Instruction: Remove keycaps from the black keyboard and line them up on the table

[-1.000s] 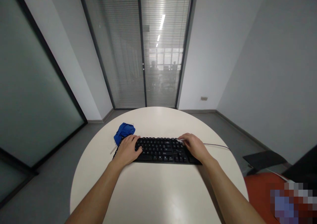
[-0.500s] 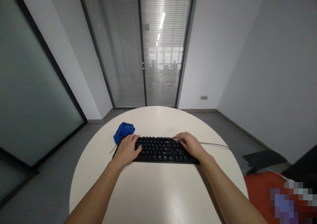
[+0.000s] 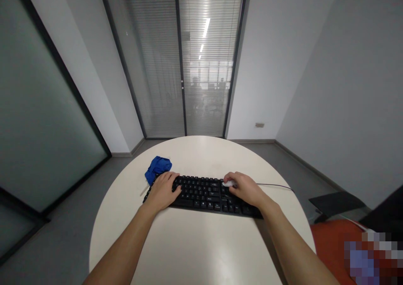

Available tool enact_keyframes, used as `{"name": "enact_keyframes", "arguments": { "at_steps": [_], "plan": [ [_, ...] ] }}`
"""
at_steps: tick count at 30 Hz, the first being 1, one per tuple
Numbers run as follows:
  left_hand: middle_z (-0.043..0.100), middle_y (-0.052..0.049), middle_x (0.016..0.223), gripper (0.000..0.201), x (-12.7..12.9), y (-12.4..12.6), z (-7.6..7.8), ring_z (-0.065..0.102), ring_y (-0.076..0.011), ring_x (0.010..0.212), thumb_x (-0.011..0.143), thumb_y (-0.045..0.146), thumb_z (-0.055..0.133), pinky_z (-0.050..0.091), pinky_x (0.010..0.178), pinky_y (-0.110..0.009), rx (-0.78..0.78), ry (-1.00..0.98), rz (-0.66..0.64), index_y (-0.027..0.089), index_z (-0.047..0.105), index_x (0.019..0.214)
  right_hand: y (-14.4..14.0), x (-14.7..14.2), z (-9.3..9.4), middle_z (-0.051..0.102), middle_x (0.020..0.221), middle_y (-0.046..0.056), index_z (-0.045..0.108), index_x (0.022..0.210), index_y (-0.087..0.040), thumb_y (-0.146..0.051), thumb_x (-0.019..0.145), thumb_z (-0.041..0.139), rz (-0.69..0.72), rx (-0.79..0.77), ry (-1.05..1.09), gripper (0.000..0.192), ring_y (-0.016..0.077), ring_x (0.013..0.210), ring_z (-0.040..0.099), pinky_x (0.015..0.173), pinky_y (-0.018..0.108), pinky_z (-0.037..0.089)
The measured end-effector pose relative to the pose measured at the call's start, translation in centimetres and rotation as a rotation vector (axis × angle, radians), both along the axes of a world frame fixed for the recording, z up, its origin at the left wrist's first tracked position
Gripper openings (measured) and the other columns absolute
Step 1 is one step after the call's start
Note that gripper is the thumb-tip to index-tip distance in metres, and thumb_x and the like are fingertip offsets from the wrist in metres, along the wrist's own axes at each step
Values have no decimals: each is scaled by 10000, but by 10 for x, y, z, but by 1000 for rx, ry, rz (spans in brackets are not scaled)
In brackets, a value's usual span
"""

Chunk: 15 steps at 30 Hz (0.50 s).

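Note:
A black keyboard [image 3: 201, 194] lies on the round table, its right end slightly nearer me than its left. My left hand [image 3: 163, 190] holds its left end, fingers over the far edge and thumb on the keys. Over the number pad, my right hand [image 3: 244, 187] is closed on a small white wad [image 3: 228, 184], which looks like a tissue or wipe and is partly hidden by the fingers. Just beyond my left hand is a crumpled blue cloth [image 3: 157, 167]. A thin pale stick [image 3: 145, 190] shows beside it, mostly covered.
The pale round table [image 3: 189, 243] has a curved edge all round. A black cable [image 3: 273, 185] runs off its right side. An orange chair [image 3: 330, 239] stands at the right. Glass panels with blinds [image 3: 206, 104] are behind the table.
The keyboard's right end has swung a little toward me. My right hand has moved slightly toward me and right, and more of the white wad shows. My left hand stays in place.

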<state>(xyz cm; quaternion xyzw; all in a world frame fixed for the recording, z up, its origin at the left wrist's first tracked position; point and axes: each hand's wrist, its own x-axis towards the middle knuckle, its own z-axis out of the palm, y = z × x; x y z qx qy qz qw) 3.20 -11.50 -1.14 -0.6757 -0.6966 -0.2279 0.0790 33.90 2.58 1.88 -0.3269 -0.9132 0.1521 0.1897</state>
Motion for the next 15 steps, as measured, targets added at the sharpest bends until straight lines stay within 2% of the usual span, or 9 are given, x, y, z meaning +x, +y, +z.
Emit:
{"name": "enact_keyframes", "arguments": {
  "at_steps": [4,11,15],
  "plan": [
    [616,-91,1197,336,0,1,0,537,-268,1158,867,284,552,394,1044,-436,7,-2,2,202,574,1192,-4,1,4,654,858,21,666,906,-223,-100,704,580,41,-41,20,252,169,769,585,727,249,416],
    [621,-93,1180,335,1,2,1,545,-273,1147,857,287,564,400,1035,-436,4,-21,7,205,583,1181,-10,4,6,614,656,-37,642,757,-206,-93,656,576,118,-237,14,165,133,606,548,543,201,366],
    [620,-92,1187,343,1,2,1,544,-275,1151,852,291,571,398,1036,-440,9,-35,20,211,584,1186,-4,5,3,683,769,-7,686,810,-204,-93,707,543,110,-211,118,208,157,700,608,637,228,444]
  ]
}}
